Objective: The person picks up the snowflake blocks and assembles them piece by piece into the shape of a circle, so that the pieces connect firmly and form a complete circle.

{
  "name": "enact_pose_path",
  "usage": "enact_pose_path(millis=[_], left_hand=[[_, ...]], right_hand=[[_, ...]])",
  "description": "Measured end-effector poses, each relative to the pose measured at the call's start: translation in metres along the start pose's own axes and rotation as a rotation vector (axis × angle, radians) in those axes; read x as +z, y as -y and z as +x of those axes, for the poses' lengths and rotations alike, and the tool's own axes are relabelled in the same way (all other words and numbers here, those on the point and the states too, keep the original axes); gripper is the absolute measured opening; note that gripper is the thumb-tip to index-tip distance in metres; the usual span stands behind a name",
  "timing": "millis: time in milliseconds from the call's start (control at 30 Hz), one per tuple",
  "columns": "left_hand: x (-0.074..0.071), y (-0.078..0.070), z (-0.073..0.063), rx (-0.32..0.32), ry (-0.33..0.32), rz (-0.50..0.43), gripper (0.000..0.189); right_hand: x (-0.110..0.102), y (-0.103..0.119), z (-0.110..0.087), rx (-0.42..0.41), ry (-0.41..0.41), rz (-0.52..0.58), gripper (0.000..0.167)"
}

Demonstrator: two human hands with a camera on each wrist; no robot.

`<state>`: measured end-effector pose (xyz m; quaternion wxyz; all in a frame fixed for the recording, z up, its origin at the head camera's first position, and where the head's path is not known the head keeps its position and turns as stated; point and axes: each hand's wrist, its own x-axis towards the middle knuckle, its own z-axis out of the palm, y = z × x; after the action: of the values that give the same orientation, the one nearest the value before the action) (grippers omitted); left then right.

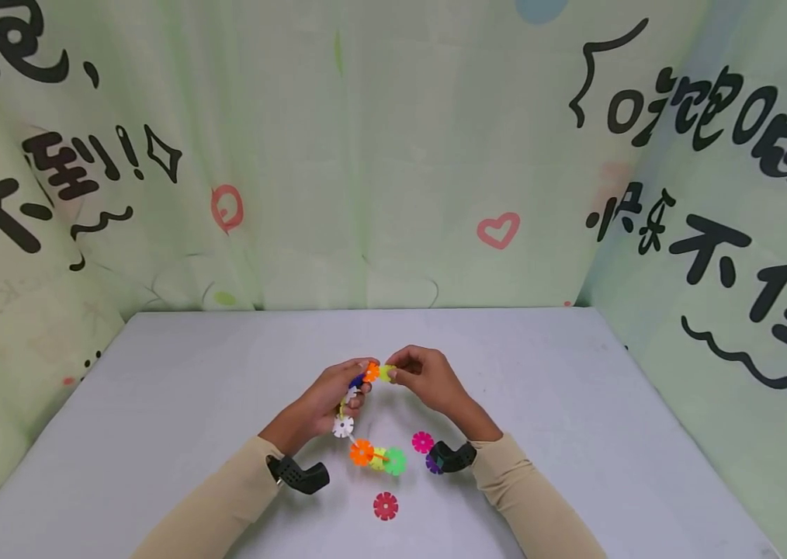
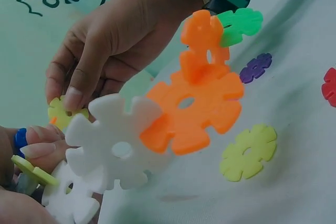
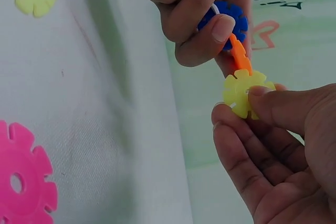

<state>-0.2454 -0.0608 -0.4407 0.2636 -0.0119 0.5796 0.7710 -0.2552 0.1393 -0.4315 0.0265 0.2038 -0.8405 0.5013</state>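
Observation:
My left hand [image 1: 327,396] grips a chain of notched plastic snowflake discs near its upper end, fingers curled at a blue disc [image 3: 239,20]. Beyond the blue one is an orange disc [image 3: 240,56], seen nearly edge-on. My right hand [image 1: 433,378] pinches a yellow disc [image 3: 237,94] between thumb and fingers, its edge meeting the orange disc. From the left hand the chain hangs down through a white disc [image 1: 343,426] and another orange disc [image 2: 210,106], and ends in a green disc [image 2: 244,24]. Some links are hidden by the left fingers.
Loose on the white table [image 1: 226,373] lie a pink disc [image 1: 423,442], a purple disc [image 2: 256,68], a red disc [image 1: 386,506] and a yellow-green disc [image 2: 249,153]. The right wrist's black camera partly covers the purple one. Printed curtains surround the table's back and sides.

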Motion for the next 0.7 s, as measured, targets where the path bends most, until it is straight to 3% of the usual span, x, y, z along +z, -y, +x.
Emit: enact_pose_path(millis=[133,300,500,700], left_hand=[[0.0029,0.0005,-0.0007,0.02,0.004,0.023,0.042],[0.0067,0.0024,-0.0008,0.046,0.009,0.035,0.037],[0.0066,0.0052,0.0009,0.039,0.05,-0.056,0.035],[0.0071,0.003,0.0005,0.029,0.067,-0.118,0.035]], right_hand=[[-0.0001,0.002,-0.001,-0.041,-0.007,-0.039,0.008],[-0.0006,-0.0003,-0.0011,-0.184,-0.012,-0.11,0.008],[-0.0003,-0.0021,-0.0016,-0.356,-0.021,-0.158,0.01],[0.0014,-0.0029,-0.0001,-0.438,-0.048,-0.184,0.01]])
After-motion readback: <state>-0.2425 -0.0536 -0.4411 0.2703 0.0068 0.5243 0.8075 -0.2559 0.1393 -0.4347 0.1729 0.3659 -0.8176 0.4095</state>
